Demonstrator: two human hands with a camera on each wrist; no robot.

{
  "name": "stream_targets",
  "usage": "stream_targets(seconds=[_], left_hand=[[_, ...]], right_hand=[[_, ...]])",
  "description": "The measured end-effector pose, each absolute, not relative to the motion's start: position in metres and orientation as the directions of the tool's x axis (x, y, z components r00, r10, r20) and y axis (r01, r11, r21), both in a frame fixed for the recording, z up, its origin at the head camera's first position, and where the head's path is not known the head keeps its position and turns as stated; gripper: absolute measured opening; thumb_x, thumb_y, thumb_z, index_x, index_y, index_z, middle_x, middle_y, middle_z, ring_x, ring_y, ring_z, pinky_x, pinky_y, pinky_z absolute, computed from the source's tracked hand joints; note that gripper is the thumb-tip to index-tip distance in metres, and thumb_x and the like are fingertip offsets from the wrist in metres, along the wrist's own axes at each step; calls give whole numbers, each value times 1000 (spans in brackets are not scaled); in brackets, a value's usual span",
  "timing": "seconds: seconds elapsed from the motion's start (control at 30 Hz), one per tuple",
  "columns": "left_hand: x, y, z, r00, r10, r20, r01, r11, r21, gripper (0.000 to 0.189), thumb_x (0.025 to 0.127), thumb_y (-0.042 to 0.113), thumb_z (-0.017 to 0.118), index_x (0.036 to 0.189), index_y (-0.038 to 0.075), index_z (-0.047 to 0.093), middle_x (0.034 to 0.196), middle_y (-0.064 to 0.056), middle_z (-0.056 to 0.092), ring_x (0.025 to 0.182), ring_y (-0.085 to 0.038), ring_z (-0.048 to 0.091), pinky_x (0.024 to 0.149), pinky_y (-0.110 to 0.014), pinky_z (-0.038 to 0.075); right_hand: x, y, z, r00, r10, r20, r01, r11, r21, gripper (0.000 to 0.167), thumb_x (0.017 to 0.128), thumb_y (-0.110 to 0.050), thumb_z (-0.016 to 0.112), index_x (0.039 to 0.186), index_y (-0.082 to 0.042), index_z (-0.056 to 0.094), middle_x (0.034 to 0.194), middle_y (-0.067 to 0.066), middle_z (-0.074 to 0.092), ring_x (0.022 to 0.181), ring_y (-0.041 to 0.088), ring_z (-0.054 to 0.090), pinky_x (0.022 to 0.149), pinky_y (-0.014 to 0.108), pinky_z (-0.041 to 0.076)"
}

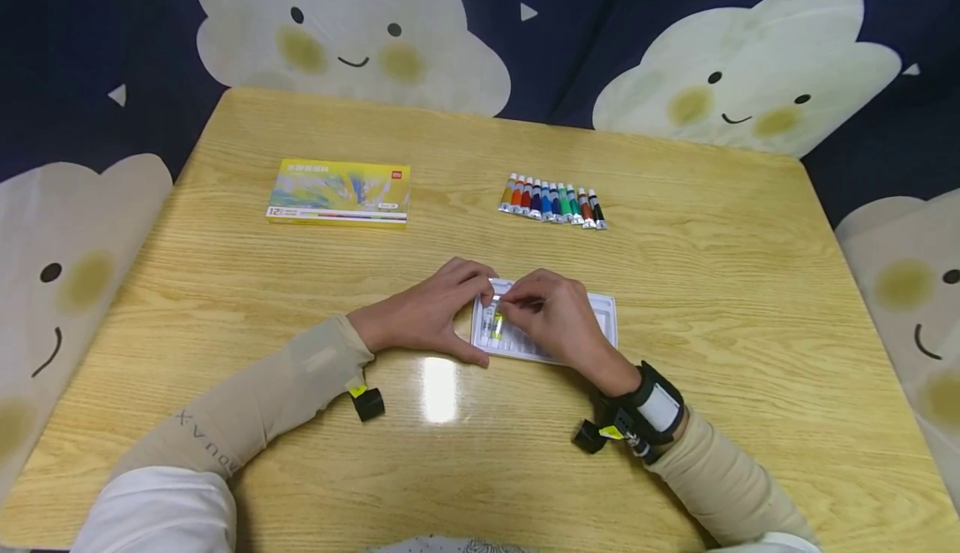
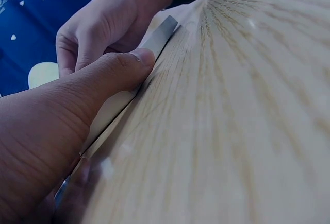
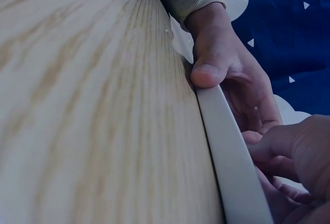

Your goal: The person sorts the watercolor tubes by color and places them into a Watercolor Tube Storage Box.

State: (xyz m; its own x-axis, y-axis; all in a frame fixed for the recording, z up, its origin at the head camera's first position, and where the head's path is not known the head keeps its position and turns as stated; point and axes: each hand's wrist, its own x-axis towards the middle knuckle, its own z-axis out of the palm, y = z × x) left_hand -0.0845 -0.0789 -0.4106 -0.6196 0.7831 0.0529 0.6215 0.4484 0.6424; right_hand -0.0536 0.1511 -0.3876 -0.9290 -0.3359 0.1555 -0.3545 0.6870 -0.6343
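A shallow white plastic tray lies on the table, with narrow slots along it. My left hand grips its left end, the thumb against the near side wall and the fingers at the far left corner. Two paint tubes lie in the left slots: one with a white label and one with a yellow band. Over the tray, my right hand has its thumb and fingers pinched at the far end of the yellow-banded paint tube. That hand hides the tray's middle.
Several coloured paint tubes lie in a row behind the tray. A yellow paint box lies flat at the back left. The wooden table meets a dark blue curtain with cloud prints.
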Motion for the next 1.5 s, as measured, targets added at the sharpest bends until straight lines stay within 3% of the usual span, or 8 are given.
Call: stream_targets(seconds=[0.5, 0.87, 1.27, 1.5], left_hand=[[-85, -78, -412, -625, 780, 37, 617, 464, 636, 72, 74, 63, 86, 118, 18, 51, 148, -2, 47, 137, -20, 41, 119, -41, 41], [-85, -78, -413, -624, 780, 51, 628, 462, 626, 73, 74, 63, 86, 118, 16, 51, 147, -5, 49, 136, -22, 42, 118, -42, 41], [-85, -78, -411, -628, 778, 33, 613, 468, 636, 71, 74, 63, 86, 116, 17, 51, 149, -4, 47, 138, -21, 41, 119, -42, 41], [-85, -78, -412, -618, 785, 49, 626, 453, 634, 76, 75, 63, 86, 127, 19, 52, 149, -4, 47, 138, -21, 41, 119, -43, 41]], right_hand=[[-54, 151, -389, -937, -313, 158, -330, 635, -699, 7, 89, -16, 82, 89, -9, 82, 90, 3, 76, 79, 11, 73, 69, 18, 57], [-53, 151, -388, -925, -335, 177, -366, 670, -646, 5, 87, -14, 83, 88, -9, 82, 88, 2, 76, 77, 10, 71, 68, 22, 58], [-55, 156, -386, -941, -299, 161, -328, 675, -661, 7, 95, -18, 74, 96, -13, 80, 93, 3, 77, 78, 11, 69, 69, 23, 55], [-59, 162, -379, -948, -262, 182, -315, 677, -665, 8, 95, -15, 74, 98, -11, 80, 94, 5, 78, 79, 14, 71, 70, 23, 56]])
